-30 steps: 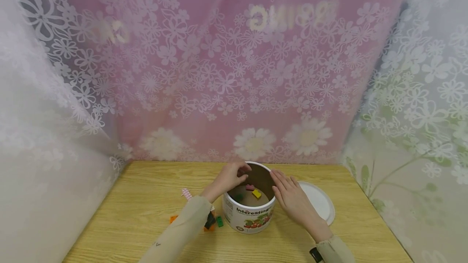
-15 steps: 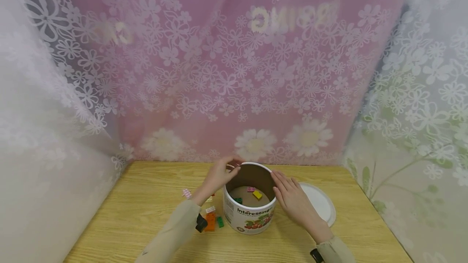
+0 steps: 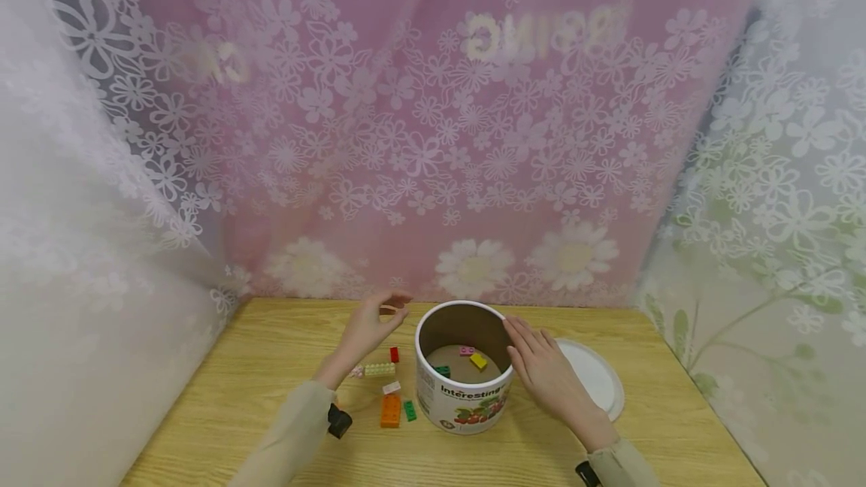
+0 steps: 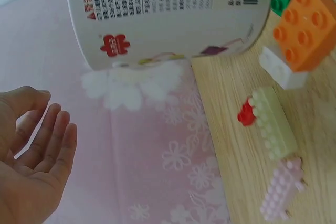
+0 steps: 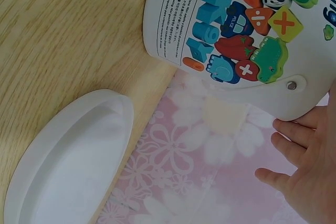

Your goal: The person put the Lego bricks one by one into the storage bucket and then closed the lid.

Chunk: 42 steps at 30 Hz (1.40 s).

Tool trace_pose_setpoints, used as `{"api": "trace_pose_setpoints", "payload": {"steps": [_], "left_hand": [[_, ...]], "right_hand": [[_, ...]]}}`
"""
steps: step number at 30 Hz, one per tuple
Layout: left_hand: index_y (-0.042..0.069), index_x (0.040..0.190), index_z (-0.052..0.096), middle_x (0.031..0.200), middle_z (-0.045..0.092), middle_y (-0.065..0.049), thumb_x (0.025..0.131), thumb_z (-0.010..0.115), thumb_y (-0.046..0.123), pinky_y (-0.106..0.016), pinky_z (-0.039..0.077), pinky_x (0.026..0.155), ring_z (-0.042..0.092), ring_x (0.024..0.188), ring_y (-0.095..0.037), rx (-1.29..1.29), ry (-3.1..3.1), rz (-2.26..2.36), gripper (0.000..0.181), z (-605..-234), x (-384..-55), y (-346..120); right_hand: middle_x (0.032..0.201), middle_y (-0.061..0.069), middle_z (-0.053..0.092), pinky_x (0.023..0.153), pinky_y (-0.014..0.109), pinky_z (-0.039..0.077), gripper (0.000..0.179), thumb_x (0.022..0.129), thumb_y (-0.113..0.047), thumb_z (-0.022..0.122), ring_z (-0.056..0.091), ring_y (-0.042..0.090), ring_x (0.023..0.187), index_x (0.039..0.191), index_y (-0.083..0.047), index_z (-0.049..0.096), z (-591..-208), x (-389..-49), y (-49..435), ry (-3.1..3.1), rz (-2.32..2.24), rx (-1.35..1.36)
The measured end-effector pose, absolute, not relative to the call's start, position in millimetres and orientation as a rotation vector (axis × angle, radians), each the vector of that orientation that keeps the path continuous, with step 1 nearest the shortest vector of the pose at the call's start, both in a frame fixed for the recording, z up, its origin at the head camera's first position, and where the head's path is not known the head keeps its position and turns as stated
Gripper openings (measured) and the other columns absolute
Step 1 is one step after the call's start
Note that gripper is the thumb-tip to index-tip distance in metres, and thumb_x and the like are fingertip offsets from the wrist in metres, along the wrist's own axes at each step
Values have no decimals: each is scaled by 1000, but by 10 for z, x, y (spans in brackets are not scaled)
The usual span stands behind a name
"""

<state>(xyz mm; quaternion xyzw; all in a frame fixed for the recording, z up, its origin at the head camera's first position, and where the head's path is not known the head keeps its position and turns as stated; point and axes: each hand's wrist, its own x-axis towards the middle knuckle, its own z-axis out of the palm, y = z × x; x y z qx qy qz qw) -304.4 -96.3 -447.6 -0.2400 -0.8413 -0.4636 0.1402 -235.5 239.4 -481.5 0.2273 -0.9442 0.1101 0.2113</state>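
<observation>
In the head view a white round bucket (image 3: 499, 406) with printed sides stands uncovered. A pink brick (image 3: 467, 351), a yellow brick (image 3: 478, 361) and a dark green brick (image 3: 442, 371) lie on its bottom. My right hand (image 3: 549, 374) rests on the bucket's right rim, fingers straight. Left of the bucket, my left hand (image 3: 368, 328) hangs above the table with loosely bent fingers and holds nothing. Below it lie a red brick (image 3: 395, 354), a pale yellow brick (image 3: 380, 370), a white brick (image 3: 392, 388), an orange brick (image 3: 390, 411) and a green brick (image 3: 410, 410).
A white lid (image 3: 595, 374) lies on the wooden table (image 3: 528, 457) to the right of the bucket. In the left wrist view a light pink studded brick (image 4: 283, 190) lies beside the pale yellow one. Flowered curtains (image 3: 433, 134) enclose the table at the back and sides.
My left hand has moved left, from over the bucket's mouth to above the loose bricks, uncovering several of them. My right hand stays on the rim.
</observation>
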Motion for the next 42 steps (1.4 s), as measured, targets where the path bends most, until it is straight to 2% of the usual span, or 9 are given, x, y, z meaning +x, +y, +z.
{"api": "trace_pose_setpoints", "payload": {"steps": [11, 19, 25, 33, 40, 42], "left_hand": [[13, 118, 73, 115, 73, -5, 94, 74, 13, -45, 58, 91, 68, 103, -23, -539, -2487, -1294, 24, -4619, -2929, -1315], [10, 116, 73, 113, 72, -12, 92, 74, 6, -51, 58, 89, 68, 100, -26, -506, -2475, -1343, 24, -4818, -2837, -1492], [8, 116, 73, 111, 73, -9, 91, 75, 4, -52, 57, 89, 68, 100, -27, -467, -2475, -1382, 25, -4973, -2766, -1592], [11, 112, 74, 109, 74, -10, 90, 75, 2, -48, 59, 86, 69, 98, -25, -427, -2510, -1395, 24, -5178, -2642, -1704], [4, 112, 73, 110, 73, -13, 90, 76, 5, -48, 58, 88, 69, 100, -29, -409, -2558, -1440, 22, -5362, -2550, -1824], [5, 112, 73, 111, 73, -10, 91, 76, 7, -47, 58, 90, 69, 102, -29, -386, -2584, -1449, 22, -5396, -2522, -1869]], "right_hand": [[159, 10, 41, 119, 57, 29, 51, 109, -29, 44, 40, 30, 145, 156, -7, 40, -4827, -2364, 2405, -2650, 310, 623], [159, 12, 42, 119, 57, 29, 52, 110, -30, 42, 40, 31, 145, 156, -7, 40, -4830, -2372, 2405, -2658, 312, 621], [158, 12, 42, 118, 58, 29, 51, 109, -28, 45, 41, 32, 145, 155, -6, 41, -4818, -2364, 2396, -2651, 331, 620], [157, 12, 44, 118, 59, 30, 50, 110, -29, 43, 41, 32, 144, 154, -6, 42, -4832, -2363, 2396, -2633, 329, 626], [157, 12, 44, 118, 59, 29, 50, 109, -26, 46, 41, 32, 145, 154, -6, 42, -4834, -2366, 2398, -2638, 336, 629], [157, 13, 44, 118, 59, 30, 50, 108, -25, 47, 41, 32, 144, 154, -5, 42, -4836, -2367, 2396, -2632, 335, 632]]}}
